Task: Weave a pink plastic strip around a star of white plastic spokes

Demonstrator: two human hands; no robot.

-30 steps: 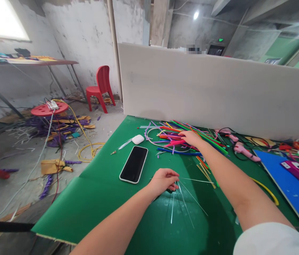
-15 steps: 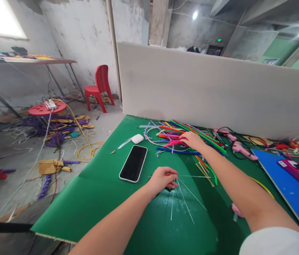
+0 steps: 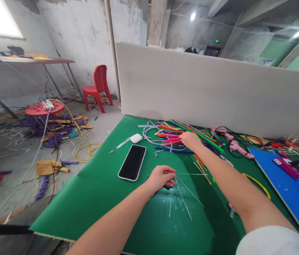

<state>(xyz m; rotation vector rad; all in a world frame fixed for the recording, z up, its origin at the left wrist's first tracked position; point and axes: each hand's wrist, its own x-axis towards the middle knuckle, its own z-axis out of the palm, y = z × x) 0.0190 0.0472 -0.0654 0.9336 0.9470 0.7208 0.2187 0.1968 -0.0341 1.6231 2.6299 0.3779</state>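
Observation:
My left hand (image 3: 162, 178) rests on the green table (image 3: 98, 198) with its fingers pinched round a fan of thin clear strips (image 3: 182, 193) that spread out toward me. My right hand (image 3: 189, 139) reaches forward into a pile of coloured sticks (image 3: 176, 134), fingers curled over pink and red ones. A black phone (image 3: 132, 162) lies face up left of my left hand, and a small white case (image 3: 136, 138) sits beyond it.
A tall white board (image 3: 218, 88) stands along the table's far edge. Pink glue guns (image 3: 238, 148) with cables, a blue board (image 3: 292, 187) and a yellow loop (image 3: 257, 182) lie to the right. A red chair (image 3: 97, 86), a red stool (image 3: 44, 108) and scraps litter the floor at left.
My right hand has drawn slightly back over the pile of sticks. The left hand keeps its pinch on the clear strips. The view has drifted a little.

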